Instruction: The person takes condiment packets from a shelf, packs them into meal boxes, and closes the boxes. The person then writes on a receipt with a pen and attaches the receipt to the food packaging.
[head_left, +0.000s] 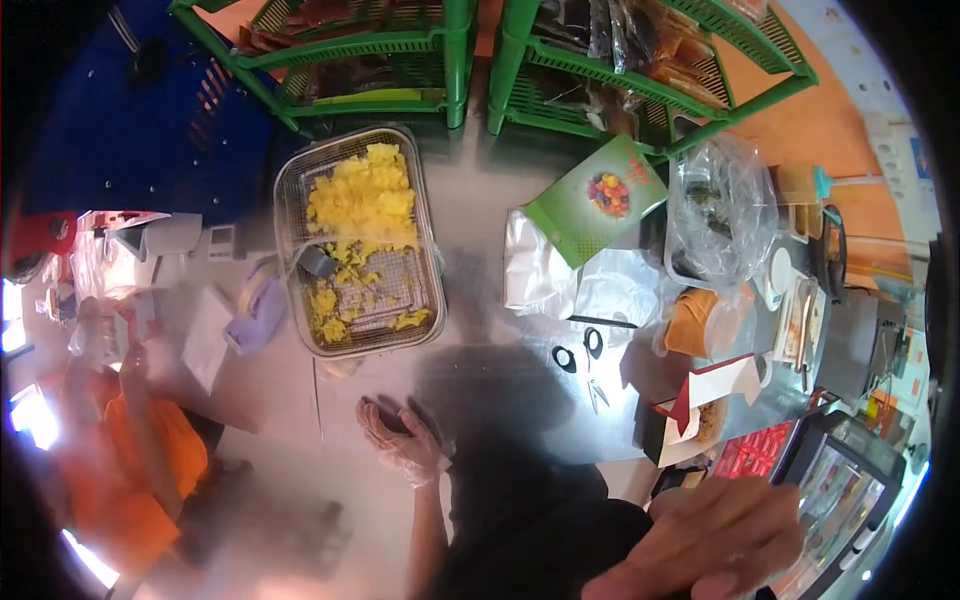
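My left hand [402, 440], in a clear plastic glove, is over the steel table's near edge with its fingers apart and nothing in them. Just beyond it stands a wire-mesh basket [436, 290] with crumbled yellow food [365, 200] heaped at its far end and scattered bits nearer. A dark scraper-like piece [317, 262] lies at the basket's left side. My right hand [710, 540] is bare and close to the camera at the lower right; its fingers are bent and blurred, and whether it holds anything is unclear. Black-handled scissors [582, 362] lie on the table, away from both hands.
Green shelves [455, 60] with packets stand behind. Right of centre are a green fruit-picture box [600, 200], silver pouches [615, 285], a plastic-covered tray [715, 210] and an open carton [690, 420]. A co-worker in orange [150, 450] is at the left, near a purple item [260, 310].
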